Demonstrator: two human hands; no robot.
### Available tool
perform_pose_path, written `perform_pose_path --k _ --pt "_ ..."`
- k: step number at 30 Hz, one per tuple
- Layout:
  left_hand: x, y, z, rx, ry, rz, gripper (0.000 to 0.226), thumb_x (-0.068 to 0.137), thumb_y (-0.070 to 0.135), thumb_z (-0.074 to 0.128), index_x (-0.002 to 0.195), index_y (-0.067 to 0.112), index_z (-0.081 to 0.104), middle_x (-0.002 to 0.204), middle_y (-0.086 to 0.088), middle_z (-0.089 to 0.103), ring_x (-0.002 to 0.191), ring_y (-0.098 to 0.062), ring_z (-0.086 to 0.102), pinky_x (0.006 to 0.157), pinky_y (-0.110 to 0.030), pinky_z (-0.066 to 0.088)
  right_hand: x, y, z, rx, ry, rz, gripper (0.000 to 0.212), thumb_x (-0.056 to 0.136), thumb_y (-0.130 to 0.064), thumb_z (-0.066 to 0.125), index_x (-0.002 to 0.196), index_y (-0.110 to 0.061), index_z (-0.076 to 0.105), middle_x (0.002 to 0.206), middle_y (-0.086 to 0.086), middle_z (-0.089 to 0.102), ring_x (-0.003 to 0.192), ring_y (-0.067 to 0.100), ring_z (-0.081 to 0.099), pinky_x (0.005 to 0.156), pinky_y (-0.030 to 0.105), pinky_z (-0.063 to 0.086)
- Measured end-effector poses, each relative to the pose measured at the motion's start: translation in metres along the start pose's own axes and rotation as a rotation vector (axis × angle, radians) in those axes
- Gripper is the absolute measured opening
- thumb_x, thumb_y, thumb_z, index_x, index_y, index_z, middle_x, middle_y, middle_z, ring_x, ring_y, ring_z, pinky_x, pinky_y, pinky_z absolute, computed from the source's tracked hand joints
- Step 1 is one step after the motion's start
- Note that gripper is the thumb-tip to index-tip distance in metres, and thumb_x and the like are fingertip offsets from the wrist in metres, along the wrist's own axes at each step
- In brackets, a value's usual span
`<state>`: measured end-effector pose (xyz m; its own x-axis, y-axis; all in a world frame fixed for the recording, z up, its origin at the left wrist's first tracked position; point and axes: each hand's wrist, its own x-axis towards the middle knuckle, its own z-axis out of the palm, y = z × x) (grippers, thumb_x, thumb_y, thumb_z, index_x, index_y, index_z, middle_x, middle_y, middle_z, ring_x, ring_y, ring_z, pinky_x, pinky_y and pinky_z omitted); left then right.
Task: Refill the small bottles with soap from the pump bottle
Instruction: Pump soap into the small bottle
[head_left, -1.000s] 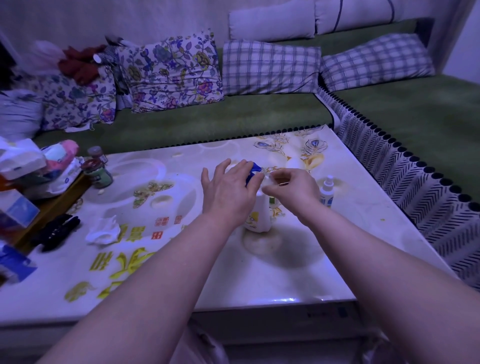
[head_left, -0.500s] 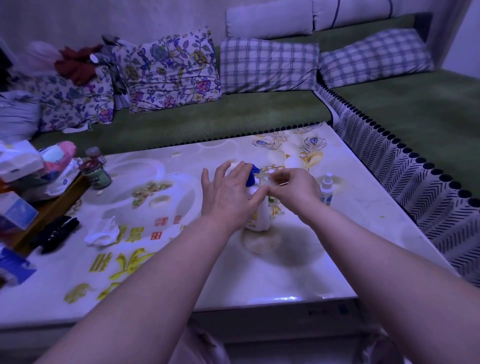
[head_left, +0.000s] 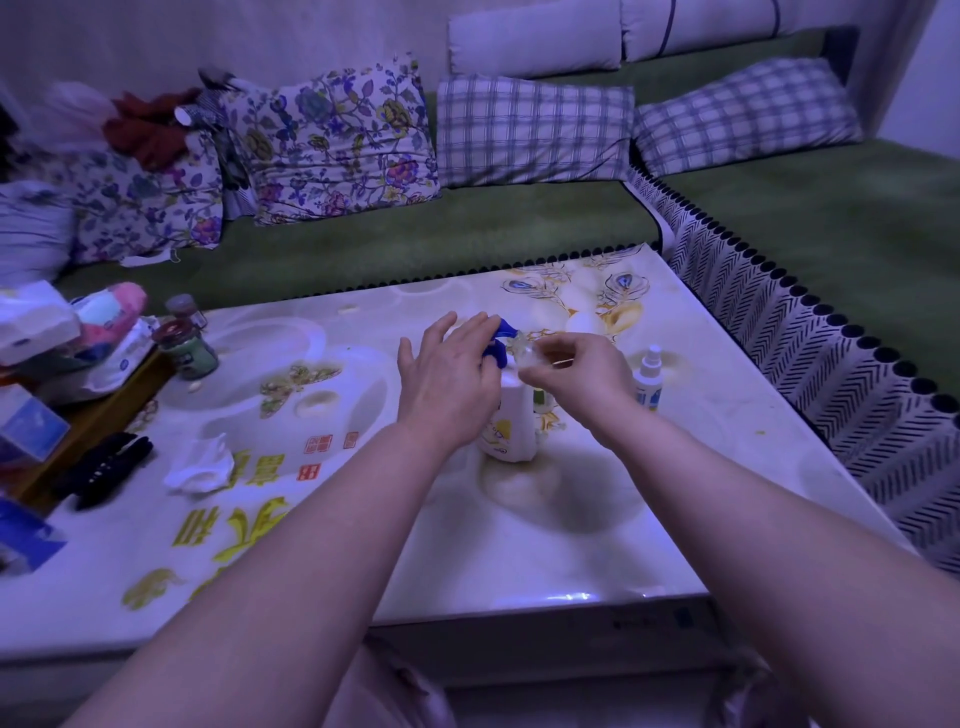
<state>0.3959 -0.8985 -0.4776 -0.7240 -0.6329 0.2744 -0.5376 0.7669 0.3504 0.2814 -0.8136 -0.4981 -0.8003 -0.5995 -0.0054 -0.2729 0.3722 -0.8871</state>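
Basically little has moved over the last second: the left hand (head_left: 447, 379) stays flat on the blue pump head (head_left: 500, 338) of the white plastic pump bottle with a yellow label (head_left: 511, 421), which stands mid-way across the pale glossy patterned bench (head_left: 519, 545); its grip is fingers-straight, pressing, wrapped round nothing. The right hand (head_left: 576, 369) has edged slightly up toward the spout, its grip pinching a small clear plastic bottle (head_left: 524, 349) right at the nozzle, so that bottle shows more plainly than before. Judgement: the pumping step is under way; fill level too blurred to tell, so progress looks early. Counts: one pump bottle; two small bottles for sure, the clear one in the right hand and one small white spray bottle with a blue label (head_left: 648, 382), upright on the bench just right of that hand, cap on, probably not yet refilled. A green bit behind the pump bottle could be a third, cannot tell. Two dark-lidded glass jars (head_left: 189, 353) near the bench's left edge. Two hands
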Motion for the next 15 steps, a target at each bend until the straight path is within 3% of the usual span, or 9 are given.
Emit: perform_pose_path --k 4,15 --pt "-0.0007 -0.0031 -0.0012 0.021 -0.019 0.006 0.059 0.087 0.011 0.038 0.142 0.032 0.035 0.151 0.016 0.031 0.143 -0.014 0.015 0.115 -0.055 0.007 0.0017 0.0005 0.0004 -0.005 0.004 -0.009 0.036 0.068 -0.031 0.078 0.104 -0.03 0.072 0.1 -0.013 0.072 0.096 0.011 0.068 0.094 0.041 0.052" --pt "-0.0031 -0.001 -0.001 0.021 -0.016 0.002 0.057 0.088 0.013 0.036 0.142 0.032 0.035 0.152 0.017 0.03 0.143 -0.014 0.015 0.115 -0.055 0.006 0.0032 0.0021 0.0008 0.002 0.0 -0.018 0.038 0.068 -0.031 0.078 0.106 -0.029 0.072 0.101 -0.014 0.072 0.095 0.009 0.068 0.093 0.042 0.053"
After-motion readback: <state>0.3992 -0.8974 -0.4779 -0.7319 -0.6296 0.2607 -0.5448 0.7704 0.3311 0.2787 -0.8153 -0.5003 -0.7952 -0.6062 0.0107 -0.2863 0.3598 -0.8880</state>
